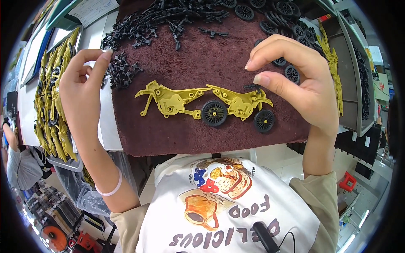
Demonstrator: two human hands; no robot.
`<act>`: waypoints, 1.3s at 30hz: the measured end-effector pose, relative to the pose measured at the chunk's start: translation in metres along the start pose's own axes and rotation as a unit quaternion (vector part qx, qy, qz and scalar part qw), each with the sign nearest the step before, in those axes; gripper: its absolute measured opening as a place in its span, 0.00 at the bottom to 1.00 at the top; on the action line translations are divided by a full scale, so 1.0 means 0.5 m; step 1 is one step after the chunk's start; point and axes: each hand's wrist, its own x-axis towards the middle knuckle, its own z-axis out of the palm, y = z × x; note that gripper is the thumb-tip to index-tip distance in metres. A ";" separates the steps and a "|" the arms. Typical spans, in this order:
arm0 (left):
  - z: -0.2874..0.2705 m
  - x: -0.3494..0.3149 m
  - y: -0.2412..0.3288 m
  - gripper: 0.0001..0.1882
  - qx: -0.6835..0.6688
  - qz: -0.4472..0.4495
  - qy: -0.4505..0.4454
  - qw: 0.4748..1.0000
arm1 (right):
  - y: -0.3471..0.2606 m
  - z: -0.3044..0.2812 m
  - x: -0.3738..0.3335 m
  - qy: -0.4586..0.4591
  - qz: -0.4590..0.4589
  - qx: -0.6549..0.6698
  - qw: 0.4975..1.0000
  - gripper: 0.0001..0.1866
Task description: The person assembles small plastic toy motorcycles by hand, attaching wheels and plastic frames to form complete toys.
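Two yellow toy motorcycle body halves lie on the dark red cloth [181, 141] in front of me: a left half [172, 102] and a right half [238, 103]. One black spoked wheel [214, 113] sits between them, and another wheel [264, 121] is fitted at the right half's lower right. A small black part [252, 87] rests at the top of that half. Above it hovers my right hand [297, 80], thumb and forefinger apart, holding nothing. My left hand [82, 82] pinches at the edge of the small black parts [121, 71]; what its fingertips hold is hidden.
More black parts [156, 19] are heaped along the cloth's far side, with loose black wheels [244, 12] at the far right. Several yellow toy motorcycles [52, 97] lie stacked on the left. A grey bin [346, 76] stands on the right.
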 end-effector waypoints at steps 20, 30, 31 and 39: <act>0.155 -0.153 0.139 0.13 -0.066 0.359 -0.143 0.920 | -0.024 0.040 -0.115 0.131 0.044 0.097 0.986 0.07; 0.160 -0.141 0.144 0.12 -0.001 0.354 -0.269 0.896 | 0.006 0.032 -0.166 0.228 0.138 0.238 0.934 0.04; 0.166 -0.141 0.144 0.12 -0.005 0.347 -0.286 0.893 | 0.006 0.034 -0.168 0.250 0.145 0.274 0.917 0.05; 0.150 -0.137 0.166 0.10 -0.078 0.203 -0.330 0.919 | -0.001 0.042 -0.160 0.242 0.124 0.330 0.904 0.13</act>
